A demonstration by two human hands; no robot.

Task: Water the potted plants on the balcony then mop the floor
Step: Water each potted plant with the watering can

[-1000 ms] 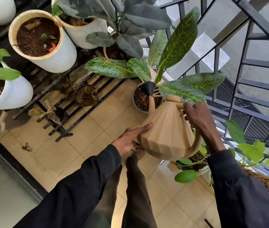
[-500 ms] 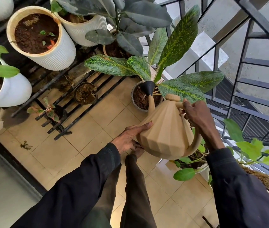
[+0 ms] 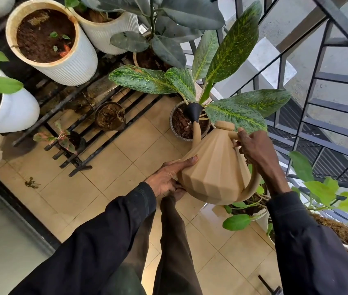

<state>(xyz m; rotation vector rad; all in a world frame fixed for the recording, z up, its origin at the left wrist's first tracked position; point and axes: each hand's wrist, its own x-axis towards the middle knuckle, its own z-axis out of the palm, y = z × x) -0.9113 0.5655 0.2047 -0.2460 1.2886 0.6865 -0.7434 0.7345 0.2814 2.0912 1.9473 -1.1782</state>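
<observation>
1. The tan, faceted watering can (image 3: 215,169) hangs tilted over the tiled floor (image 3: 115,167). Its black spout head (image 3: 192,111) is above the soil of the speckled pot (image 3: 174,128).
2. The right hand (image 3: 254,150) curls round the can's handle near the top.
3. The left hand (image 3: 165,180) props the can's side — thumb laid flat, fingers underneath, not clenched.
4. Ribbed white pots (image 3: 79,64) stand on a black rack (image 3: 77,158) to the left.

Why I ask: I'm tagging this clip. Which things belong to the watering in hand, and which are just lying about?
In the job: watering can, right hand on its handle, left hand against its body, speckled-leaf plant, its grey pot under the spout.
Lying about: black metal rack, leaf litter on the tiles, railing.
</observation>
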